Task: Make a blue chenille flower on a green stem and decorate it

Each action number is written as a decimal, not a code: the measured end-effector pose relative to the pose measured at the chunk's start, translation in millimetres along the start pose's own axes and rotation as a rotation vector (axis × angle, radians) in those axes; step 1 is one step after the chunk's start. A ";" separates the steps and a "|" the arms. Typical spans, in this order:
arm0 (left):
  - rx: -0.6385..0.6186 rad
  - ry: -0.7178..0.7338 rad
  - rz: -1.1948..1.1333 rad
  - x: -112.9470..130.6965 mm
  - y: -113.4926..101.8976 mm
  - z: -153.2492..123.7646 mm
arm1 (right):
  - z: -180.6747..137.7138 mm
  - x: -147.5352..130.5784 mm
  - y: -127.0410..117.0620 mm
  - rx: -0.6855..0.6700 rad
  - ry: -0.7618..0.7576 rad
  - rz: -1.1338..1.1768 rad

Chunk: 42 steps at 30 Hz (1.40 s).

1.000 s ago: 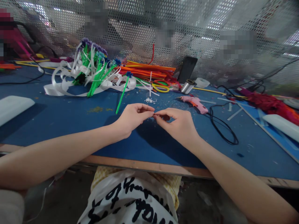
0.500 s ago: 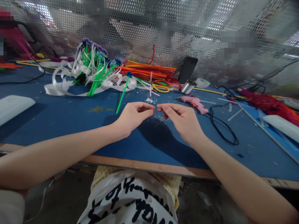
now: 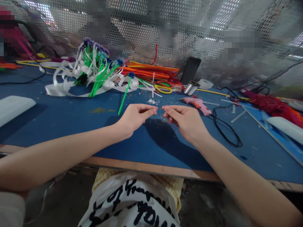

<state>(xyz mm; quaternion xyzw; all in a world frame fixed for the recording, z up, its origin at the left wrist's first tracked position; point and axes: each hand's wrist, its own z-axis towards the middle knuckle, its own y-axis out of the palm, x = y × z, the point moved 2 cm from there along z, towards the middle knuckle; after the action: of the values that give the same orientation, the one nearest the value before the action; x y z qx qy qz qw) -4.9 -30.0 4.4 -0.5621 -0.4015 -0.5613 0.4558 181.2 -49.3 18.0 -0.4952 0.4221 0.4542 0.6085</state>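
Above the blue table, my left hand [image 3: 138, 118] is closed in a pinch, thumb against fingertips. Facing it across a small gap, my right hand [image 3: 186, 119] pinches too. Whatever lies between the fingertips of either hand is too small to make out. Just beyond them is a small heap of white beads [image 3: 152, 101]. A green pipe-cleaner stem with a dark blue flower head [image 3: 124, 94] lies left of the beads. To the right rests a pink glue gun [image 3: 197, 105], its nozzle towards my hands.
Several green stems with purple and blue heads [image 3: 99, 72] lie back left among white ribbon [image 3: 56, 88]. Orange pipe cleaners [image 3: 151, 72], a silver spool [image 3: 191, 88] and a dark phone-like slab [image 3: 190, 70] stand behind. A black cord [image 3: 227, 126] loops at right.
My right hand has shifted slightly right, and the gap between my fingertips is a little wider. My left hand has barely moved.
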 end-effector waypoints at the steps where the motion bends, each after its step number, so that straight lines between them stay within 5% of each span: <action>1: -0.009 0.017 0.010 0.9 0.5 -0.5 | -0.6 -1.0 -0.3 -0.002 -0.044 -0.103; 6: -0.017 0.151 0.071 4.3 -0.4 -1.0 | -7.2 -8.9 3.5 -0.010 -0.338 -0.586; 11: -0.028 0.376 0.240 4.5 -5.3 1.6 | -11.2 -12.3 7.3 -0.083 -0.492 -0.678; 16: -0.067 0.327 0.296 3.2 -6.9 1.8 | -12.1 -14.3 7.9 -0.155 -0.513 -0.677; 24: -0.062 0.195 0.167 2.4 -3.6 2.0 | -11.7 -12.5 7.4 -0.123 -0.327 -0.523; 29: -0.006 0.055 0.051 6.2 -1.1 -0.2 | -5.3 -2.7 5.9 -0.158 0.038 -0.035; 32: 0.009 -0.010 0.011 4.7 -0.4 0.0 | -3.2 -1.0 6.3 -0.197 0.109 0.145; 35: 0.016 -0.057 -0.047 -1.1 -0.6 1.8 | -6.1 -5.7 7.1 -0.206 -0.029 0.056; 42: -0.081 -0.134 -0.212 -5.0 5.0 -1.9 | -21.7 -14.4 15.2 -0.140 -0.617 -0.519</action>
<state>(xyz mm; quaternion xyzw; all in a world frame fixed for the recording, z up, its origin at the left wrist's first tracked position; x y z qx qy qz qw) -0.9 -32.8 -0.9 -0.5706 -0.4655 -0.5831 0.3430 161.7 -71.2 25.1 -0.4662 0.0490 0.4405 0.7656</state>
